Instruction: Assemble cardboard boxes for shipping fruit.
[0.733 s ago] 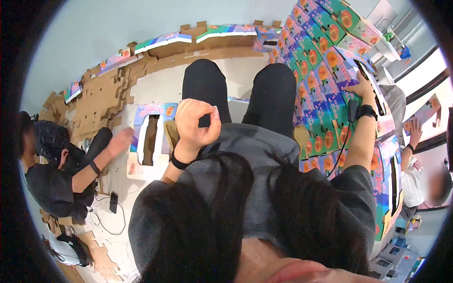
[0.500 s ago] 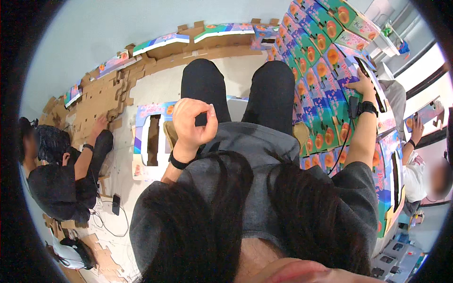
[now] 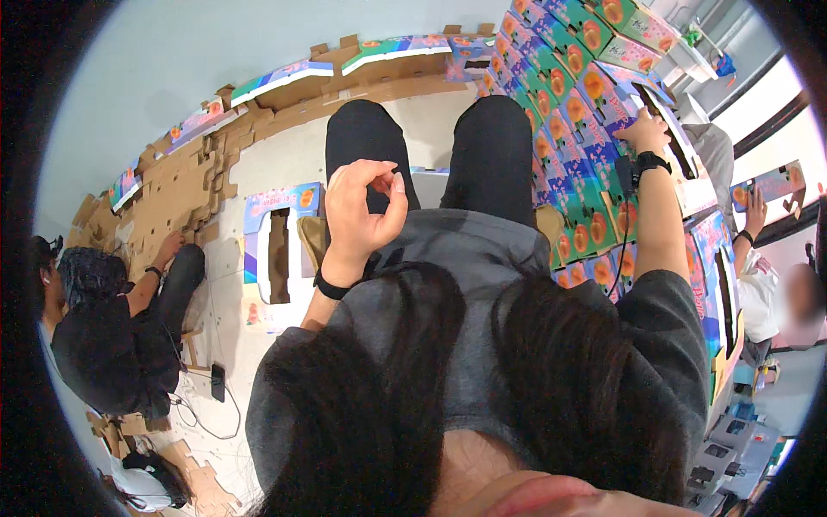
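My left hand (image 3: pixel 363 211) is raised over my lap, in front of my black-clad knees. Its fingers and thumb bend into a loose ring with a small gap between the tips, and I see nothing in it. My right arm reaches out to a printed cardboard box (image 3: pixel 622 77) at the right. My right hand (image 3: pixel 646 133) grips its upper edge, with the thumb against the coloured face and the fingers hooked over beside the dark slot. A dark band circles each wrist.
A tall stack of fruit-printed boxes (image 3: pixel 579 146) rises at the right. Flat brown cardboard (image 3: pixel 172 185) leans along the wall. A cut-out box (image 3: pixel 257 222) lies left of my knees. Two people (image 3: pixel 112 336) sit nearby, left and right. A phone (image 3: pixel 218 383) and cable lie on the floor.
My left hand has turned a little to the right, and its fingertips have parted slightly. My right hand remains at the box. The whole view has shifted slightly.
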The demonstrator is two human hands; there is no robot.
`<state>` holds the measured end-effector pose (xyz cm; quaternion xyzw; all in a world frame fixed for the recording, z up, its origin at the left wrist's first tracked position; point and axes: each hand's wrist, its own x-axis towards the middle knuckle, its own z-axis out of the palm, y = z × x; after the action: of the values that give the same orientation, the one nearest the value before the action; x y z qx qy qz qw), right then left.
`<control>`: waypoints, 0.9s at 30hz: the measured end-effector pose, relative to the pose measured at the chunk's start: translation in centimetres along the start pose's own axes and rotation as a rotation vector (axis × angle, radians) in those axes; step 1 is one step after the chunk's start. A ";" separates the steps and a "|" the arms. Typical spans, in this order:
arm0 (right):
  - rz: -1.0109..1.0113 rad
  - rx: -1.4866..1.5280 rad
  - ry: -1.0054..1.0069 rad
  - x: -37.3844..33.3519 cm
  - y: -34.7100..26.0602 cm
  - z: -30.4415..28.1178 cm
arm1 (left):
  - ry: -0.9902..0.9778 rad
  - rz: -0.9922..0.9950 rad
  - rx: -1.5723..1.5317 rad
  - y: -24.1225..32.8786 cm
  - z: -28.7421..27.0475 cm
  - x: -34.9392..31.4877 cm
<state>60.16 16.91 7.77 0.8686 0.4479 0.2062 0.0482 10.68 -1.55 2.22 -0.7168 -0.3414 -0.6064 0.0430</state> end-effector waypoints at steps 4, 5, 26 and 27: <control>-0.025 -0.035 0.161 -1.1 -1.2 0.9 | 0.017 -0.014 0.021 0.0 -0.5 0.1; -0.027 -0.051 0.178 -1.1 -1.4 1.3 | 0.021 -0.013 0.019 -0.2 -0.5 0.0; -0.465 1.398 -0.001 -8.5 -2.4 3.1 | 0.443 -0.277 0.204 -5.2 -7.6 0.3; -0.590 1.394 -0.153 -10.2 -3.1 3.0 | 0.400 -0.328 0.227 -5.7 -8.4 0.2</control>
<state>53.82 10.94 1.02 0.5542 0.6837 -0.2066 -0.4275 0.52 -1.12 2.56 -0.5087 -0.5036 -0.6923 0.0907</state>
